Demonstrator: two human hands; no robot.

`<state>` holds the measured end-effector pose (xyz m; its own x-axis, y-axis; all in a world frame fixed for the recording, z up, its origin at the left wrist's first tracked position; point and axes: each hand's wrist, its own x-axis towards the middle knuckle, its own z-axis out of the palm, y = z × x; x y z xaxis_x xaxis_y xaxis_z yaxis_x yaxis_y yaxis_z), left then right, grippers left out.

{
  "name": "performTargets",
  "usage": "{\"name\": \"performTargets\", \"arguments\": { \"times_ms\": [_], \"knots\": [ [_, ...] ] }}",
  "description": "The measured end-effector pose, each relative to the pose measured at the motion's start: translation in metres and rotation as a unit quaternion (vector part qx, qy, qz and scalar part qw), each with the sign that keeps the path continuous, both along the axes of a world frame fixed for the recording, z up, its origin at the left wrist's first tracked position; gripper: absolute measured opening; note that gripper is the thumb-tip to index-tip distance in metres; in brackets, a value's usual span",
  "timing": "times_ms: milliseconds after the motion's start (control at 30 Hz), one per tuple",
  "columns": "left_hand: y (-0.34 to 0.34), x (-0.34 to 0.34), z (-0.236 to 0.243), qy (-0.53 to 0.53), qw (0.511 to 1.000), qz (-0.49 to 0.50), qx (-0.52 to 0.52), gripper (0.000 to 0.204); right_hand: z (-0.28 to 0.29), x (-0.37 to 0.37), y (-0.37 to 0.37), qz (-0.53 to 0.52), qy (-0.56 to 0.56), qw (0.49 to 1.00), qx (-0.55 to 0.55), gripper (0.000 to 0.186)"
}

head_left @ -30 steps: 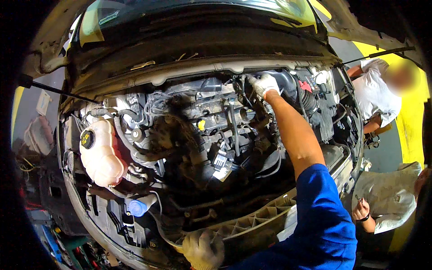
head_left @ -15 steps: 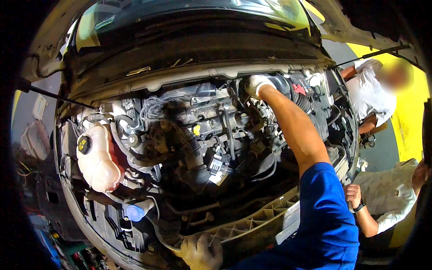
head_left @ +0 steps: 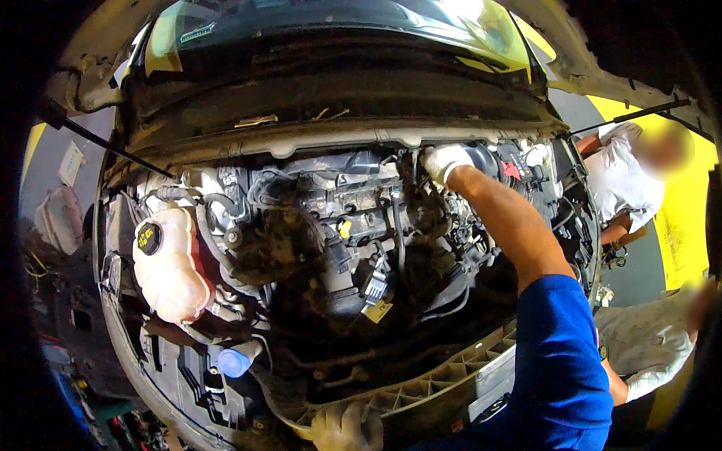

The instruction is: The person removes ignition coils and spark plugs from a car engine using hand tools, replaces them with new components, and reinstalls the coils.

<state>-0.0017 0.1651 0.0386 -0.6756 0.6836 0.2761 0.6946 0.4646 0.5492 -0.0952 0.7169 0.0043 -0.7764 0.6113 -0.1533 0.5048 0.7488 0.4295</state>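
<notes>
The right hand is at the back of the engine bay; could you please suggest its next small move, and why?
Perhaps lift the right hand slightly: it hides whatever lies beneath it, beside the black duct.

Gloved hands numbered two; pale tanks, one; blue caps, one; hood struts, two; co-workers, two.
</notes>
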Motion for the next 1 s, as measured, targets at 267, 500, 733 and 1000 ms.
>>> {"name": "performTargets", "arguments": {
  "times_ms": [267, 500, 733, 1000],
  "knots": [
    [-0.002, 0.001, 0.0, -0.025, 1.0, -0.006, 0.012, 0.029, 0.024, -0.011, -0.023, 0.009, -0.15, 0.989, -0.01, 0.027],
    [-0.003, 0.001, -0.003, -0.012, 1.0, 0.001, 0.004, 0.029, 0.026, -0.021, -0.026, 0.019, -0.123, 0.992, -0.035, 0.028],
    [-0.008, 0.005, -0.01, -0.074, 0.996, -0.027, -0.033, 0.029, 0.032, -0.024, -0.024, 0.001, -0.151, 0.987, -0.058, 0.032],
    [0.0, 0.001, 0.003, -0.002, 1.0, -0.009, -0.001, 0.029, 0.001, 0.015, -0.015, 0.184, -0.059, 0.979, 0.071, 0.024]
  ]
}}
